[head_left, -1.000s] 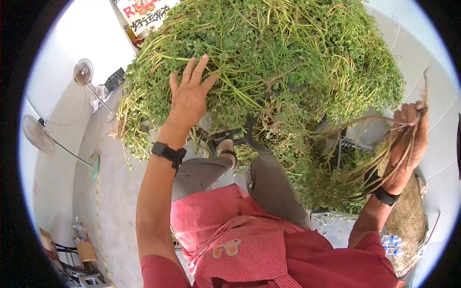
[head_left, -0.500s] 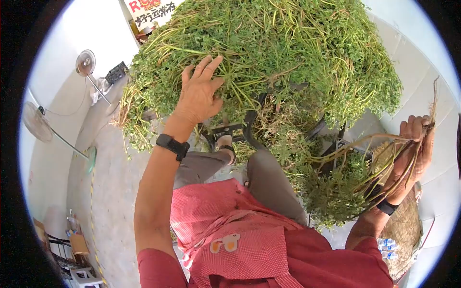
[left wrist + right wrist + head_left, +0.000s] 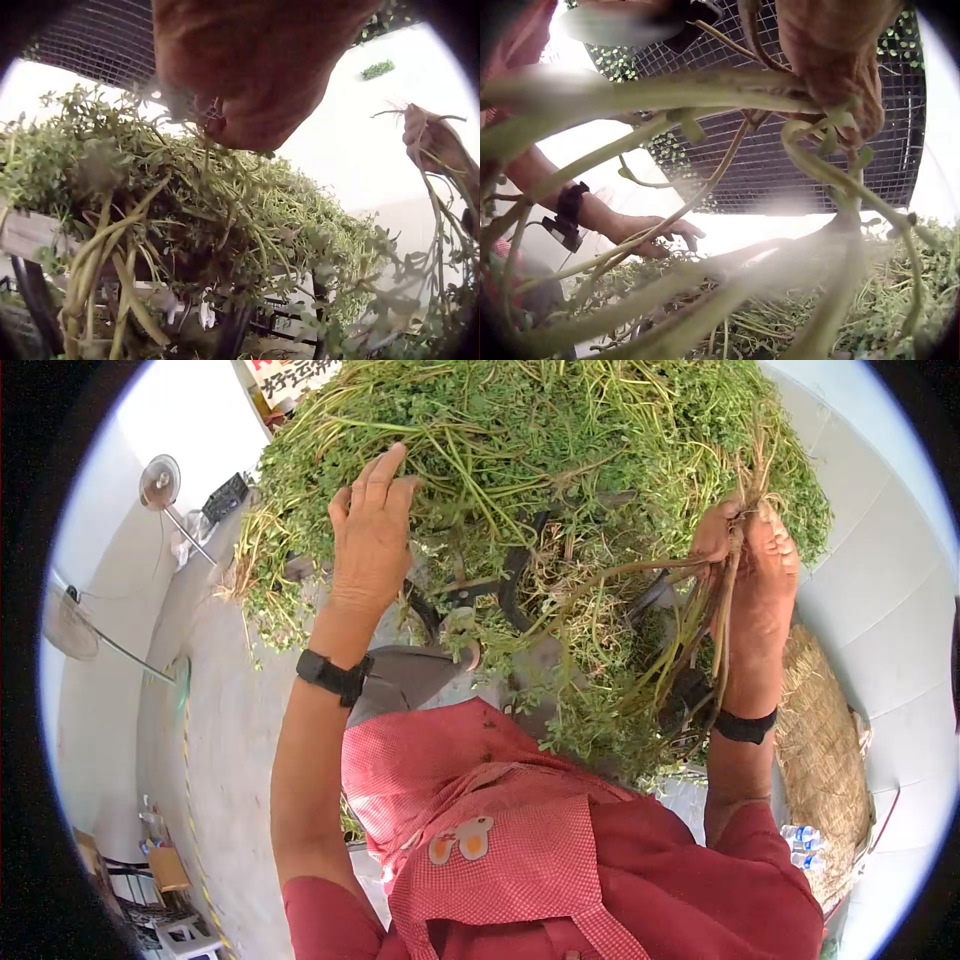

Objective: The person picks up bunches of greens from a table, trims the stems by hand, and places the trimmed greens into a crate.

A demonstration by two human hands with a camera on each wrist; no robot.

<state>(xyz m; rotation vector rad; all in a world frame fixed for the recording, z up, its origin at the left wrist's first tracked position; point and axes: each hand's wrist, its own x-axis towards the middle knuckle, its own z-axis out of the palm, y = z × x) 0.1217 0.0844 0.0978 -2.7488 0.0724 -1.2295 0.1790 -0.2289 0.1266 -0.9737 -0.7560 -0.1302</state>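
A large heap of green leafy plants (image 3: 560,450) fills the top of the head view. Over its left part is the left hand (image 3: 372,540), fingers extended and slightly bent, holding nothing that shows. At the heap's right side the right hand (image 3: 755,550) grips a bunch of long stems (image 3: 727,600) near the rooty ends. The stems' leafy ends (image 3: 600,730) hang down to the left, above the lap. In the right wrist view the left hand (image 3: 649,231) is stretched out above plants. The left wrist view shows the right hand (image 3: 442,146) raised with the stems.
Dark curved bars (image 3: 515,585) stand below the heap, with a tangle of pale roots beside them. A woven straw roll (image 3: 825,740) and plastic bottles (image 3: 803,840) are at the right. Two fans (image 3: 160,482) stand at the left. Boxes (image 3: 165,865) and a stool (image 3: 190,940) are at lower left.
The right hand has moved left and up with its stems, from beyond the heap's right side to its edge. The left hand shifted right, then back left and slightly up.
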